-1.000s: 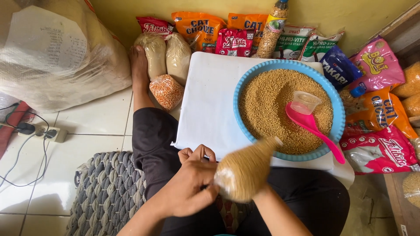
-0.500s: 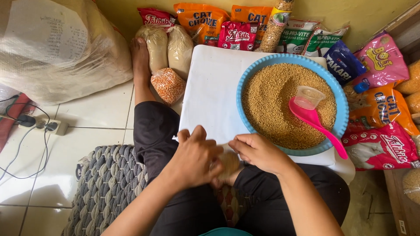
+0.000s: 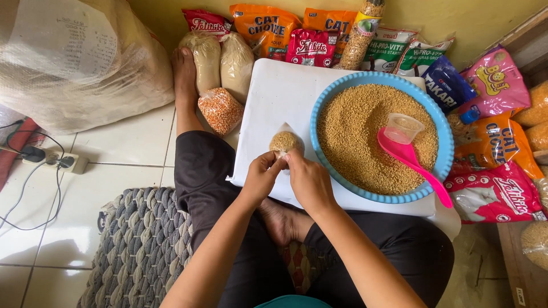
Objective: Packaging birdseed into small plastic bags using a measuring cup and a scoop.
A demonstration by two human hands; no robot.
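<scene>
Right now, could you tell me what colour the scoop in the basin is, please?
Pink: the scoop lies on the grain in the blue basin, clearest in the head view.

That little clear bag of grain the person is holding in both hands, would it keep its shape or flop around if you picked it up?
The small bag looks like thin clear plastic packed round with grain, so it would probably feel firm yet squashy. Both the left hand and right hand pinch its neck, so it may spill if released. Its rounded shape might roll on the white board.
</scene>
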